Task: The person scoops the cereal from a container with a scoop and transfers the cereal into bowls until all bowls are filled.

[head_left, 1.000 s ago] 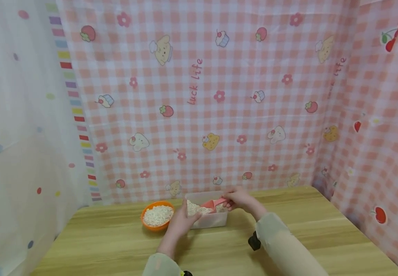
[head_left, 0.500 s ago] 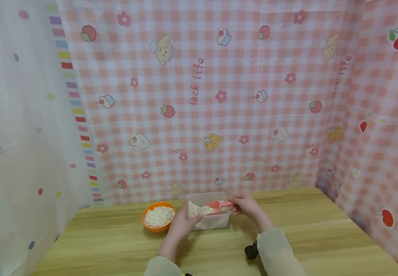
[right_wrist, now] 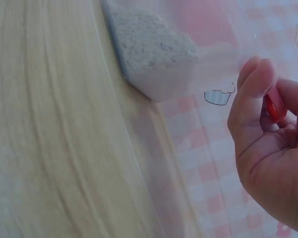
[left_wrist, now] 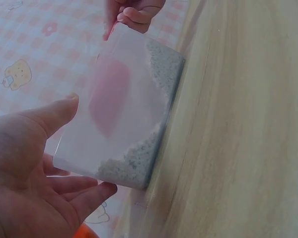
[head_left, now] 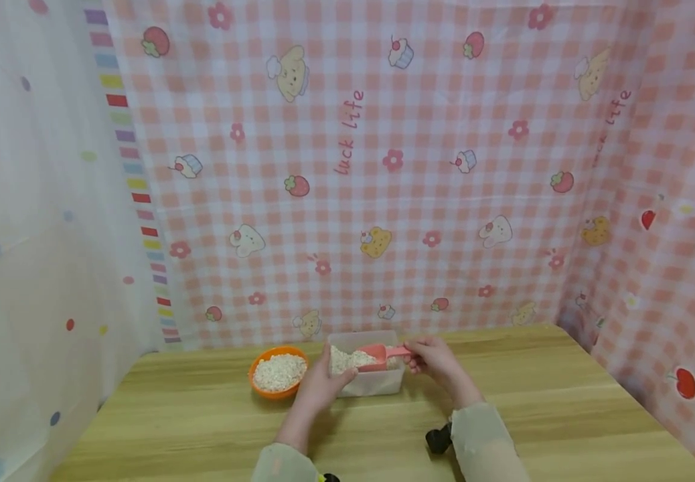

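Note:
A translucent plastic box [head_left: 374, 383] stands on the table, partly filled with pale, oat-like flakes [head_left: 347, 361]. My left hand [head_left: 319, 385] grips its left end, the thumb by the front rim and the fingers around the end wall in the left wrist view. Pinched by the handle in my right hand [head_left: 438, 365], a pink scoop [head_left: 374, 357] lies nearly level inside the box. Its bowl shows as a pink blur through the wall in the left wrist view. In the right wrist view, the red handle end [right_wrist: 275, 106] sticks out between thumb and fingers.
An orange bowl [head_left: 272, 393] heaped with the same pale flakes stands left of the box, close to my left forearm. Behind the wooden table [head_left: 203, 428] hangs a pink checked curtain [head_left: 323, 214]. A black wrist device [head_left: 439, 439] sits below my right sleeve.
My right hand has drawn the scoop slightly right within the box, and its handle now lies flatter. The left hand keeps its grip on the box. The head view has shifted a little.

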The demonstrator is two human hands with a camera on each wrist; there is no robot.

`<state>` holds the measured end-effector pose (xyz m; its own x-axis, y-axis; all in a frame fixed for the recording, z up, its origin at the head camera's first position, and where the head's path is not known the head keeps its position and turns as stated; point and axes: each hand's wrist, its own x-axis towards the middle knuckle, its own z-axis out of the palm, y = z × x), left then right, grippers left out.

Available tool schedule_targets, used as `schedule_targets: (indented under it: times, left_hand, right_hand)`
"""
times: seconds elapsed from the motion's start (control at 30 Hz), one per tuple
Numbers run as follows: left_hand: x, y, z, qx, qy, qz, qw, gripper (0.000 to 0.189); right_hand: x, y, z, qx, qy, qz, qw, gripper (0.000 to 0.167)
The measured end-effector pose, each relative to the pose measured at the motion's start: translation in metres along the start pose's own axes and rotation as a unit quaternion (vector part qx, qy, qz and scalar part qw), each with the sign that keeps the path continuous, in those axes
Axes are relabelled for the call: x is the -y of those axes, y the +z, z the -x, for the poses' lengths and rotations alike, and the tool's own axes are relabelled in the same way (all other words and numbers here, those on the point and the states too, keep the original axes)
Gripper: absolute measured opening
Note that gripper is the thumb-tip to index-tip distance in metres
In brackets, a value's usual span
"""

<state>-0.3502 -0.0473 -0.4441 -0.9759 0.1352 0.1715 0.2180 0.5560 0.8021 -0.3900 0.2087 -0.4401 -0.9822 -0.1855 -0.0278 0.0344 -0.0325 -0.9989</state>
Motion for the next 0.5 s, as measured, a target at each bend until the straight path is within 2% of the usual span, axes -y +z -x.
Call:
schedule_targets:
  times: [0.27,0.4,0.5]
  left_hand:
    - [-0.003,-0.004,-0.001,-0.004,-0.006,0.013,0.9999,0.09]
    - [-0.004,-0.013,-0.001,-0.013,0.002,0.022,0.9997,0.083]
    - [-0.006,-0.023,-0.002,-0.016,0.008,0.046,0.9988,0.079]
  right_hand:
    - [-0.002,0.002,0.002,-0.013,-0.006,-0.005,0.9999,0.032]
    - [-0.002,0.003,0.002,-0.014,-0.002,-0.012,0.9998,0.031]
    - [0.0,0.003,0.001,-0.017,-0.001,-0.016,0.9997,0.032]
